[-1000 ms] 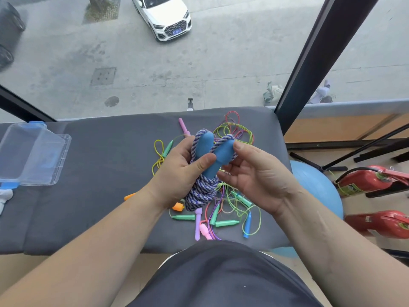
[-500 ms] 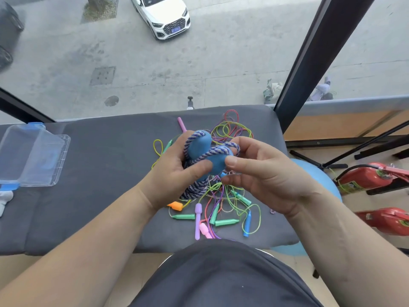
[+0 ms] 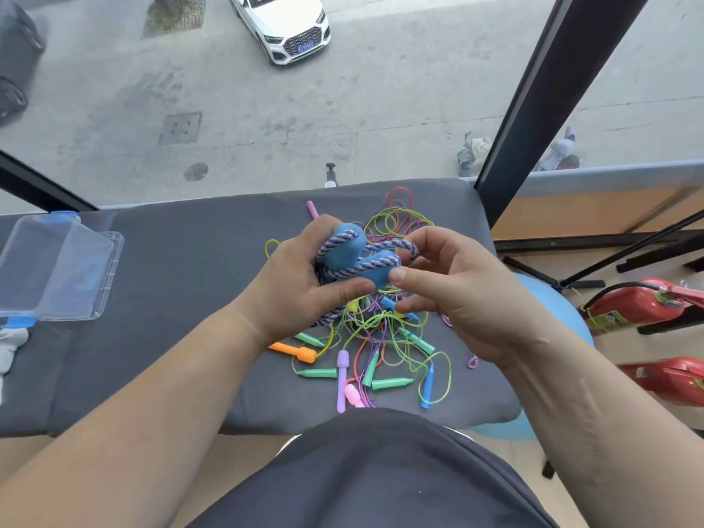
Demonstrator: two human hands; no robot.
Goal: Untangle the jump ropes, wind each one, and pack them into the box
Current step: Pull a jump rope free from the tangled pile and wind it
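Clutching the braided jump rope (image 3: 384, 246) in mid-air above the desk (image 3: 183, 299), the left grip (image 3: 301, 283) is clenched round its wound coils and its two blue handles (image 3: 344, 253), with the thumb lying across the near side of the bundle. The rope is a thick cord twisted from purple and white strands, matte and rough-looking. The handles are smooth, rounded and bulbous, and lie side by side. A turn of cord crosses each handle on a slant.

The right grip (image 3: 468, 299) pinches a loop of the same cord at the right end of the bundle. Its forefinger is hooked over the loop and its thumb tip is pressed to the end of the nearer handle. The bundle therefore sits between the two grips, mostly inside the left one, with only its right tip in the right one.

Below the hands, on the grey padded desk, lies the tangle of thin ropes (image 3: 392, 337). These are glossy plastic strings in green, yellow, red and purple, with slim crayon-shaped handles in green, orange, lilac, pink and blue scattered toward the near edge. The box (image 3: 108, 276), of clear hard plastic with blue clips, stands at the left of the desk, well apart from both hands.

A smooth blue ball (image 3: 548, 299) shows just right of the desk, and two red fire extinguishers (image 3: 640, 310) lie further right.
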